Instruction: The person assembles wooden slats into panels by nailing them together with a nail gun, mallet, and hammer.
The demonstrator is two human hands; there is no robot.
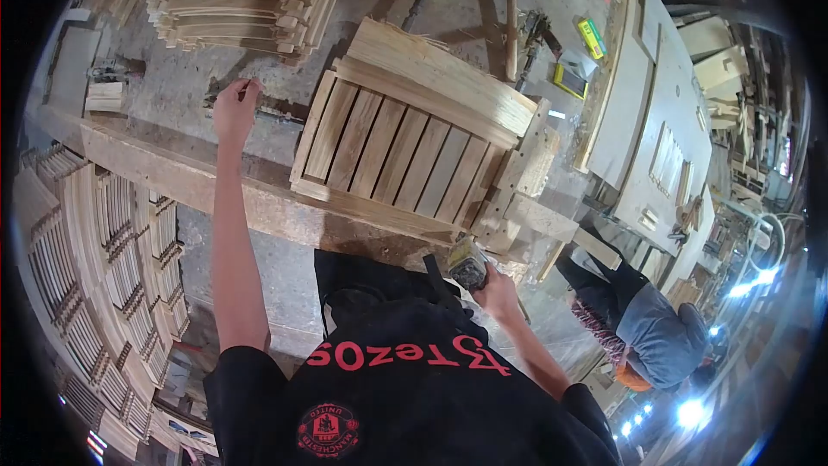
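My left hand (236, 110) is closed, its fingers curled together over a metal bar clamp (280, 114) on the bench; what is in the fingers is hidden. From there the clamp's bar runs right to a slatted wooden panel (392, 155) framed by pale boards. A thick plank (440, 73) lies along the panel's far side. Low at the bench's near edge, my right hand (498, 293) wraps round a boxy yellow-and-black tool (467, 262). The tool's top end is close to the panel's near right corner.
Curved wooden parts (228, 0) are stacked at the back left. Behind the plank lie a mallet (511, 22) and a yellow box (592, 38). Slatted pieces (112, 250) stand stacked at lower left. Another person (660, 336) bends over at the right, near white boards (642, 112).
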